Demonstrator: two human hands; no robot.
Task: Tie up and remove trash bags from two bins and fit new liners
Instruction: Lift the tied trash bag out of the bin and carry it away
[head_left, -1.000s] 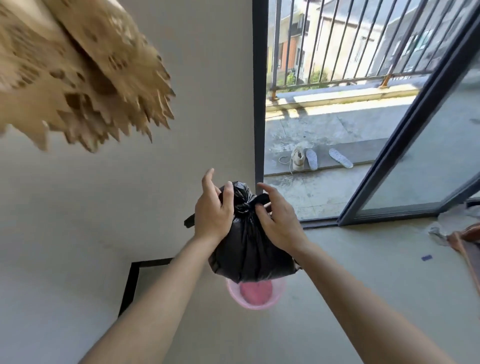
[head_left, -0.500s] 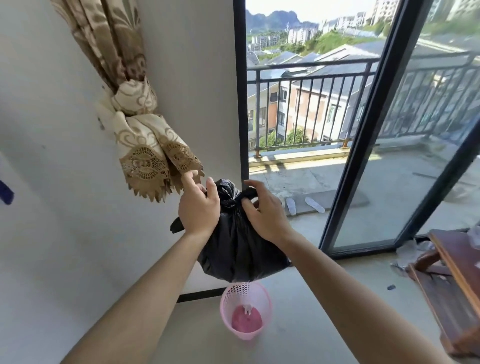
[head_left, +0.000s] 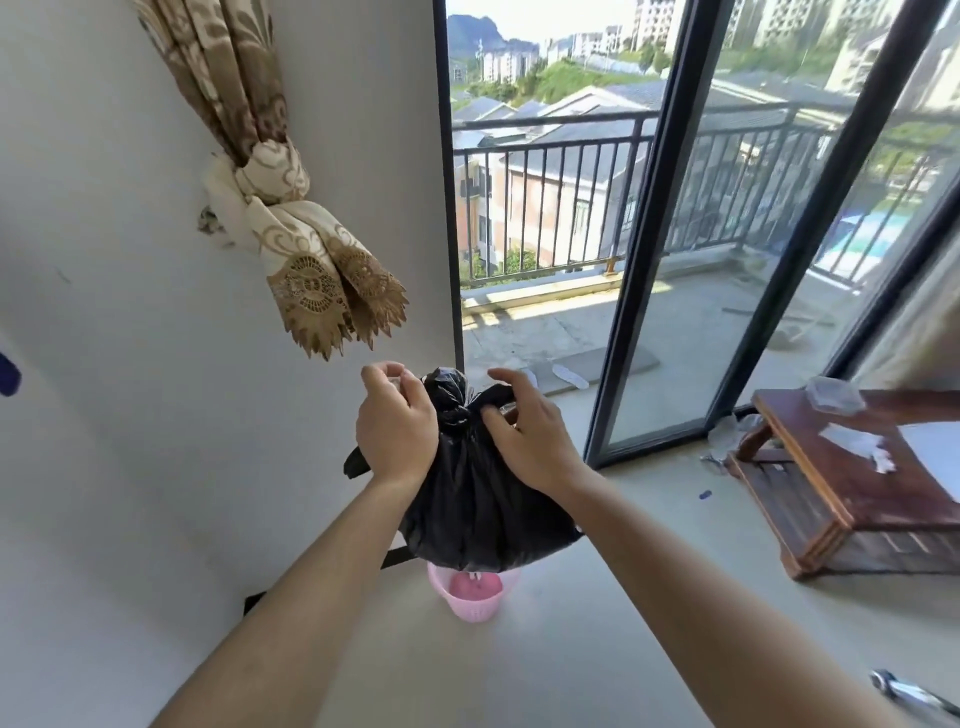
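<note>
— Above the floor near the balcony door, what are your hands doing?

— Both forearms reach forward and meet at the neck of the black trash bag (head_left: 478, 514). My left hand (head_left: 397, 431) is curled at nine o'clock of the knot (head_left: 451, 402), gripping one tail of plastic; a strip of it sticks out under my wrist. My right hand (head_left: 524, 447), at three o'clock, pinches the other tail between thumb and forefinger.

— Where is the bag?

— It hangs from my grip, full and rounded, clear of the bin (head_left: 475, 605) at its six o'clock.

— What is in the bin?

— I see its pink bottom and a small pale speck I cannot identify.

— Materials?

— The bag is thin, glossy, creased film, bunched tight at the knot. The bin is pink plastic, round, with a perforated wall. At eleven o'clock hangs a knotted curtain (head_left: 291, 234), beige and brown with a lace hem. At three o'clock stands a low, dark wooden counter (head_left: 831, 499) with papers on it.
</note>
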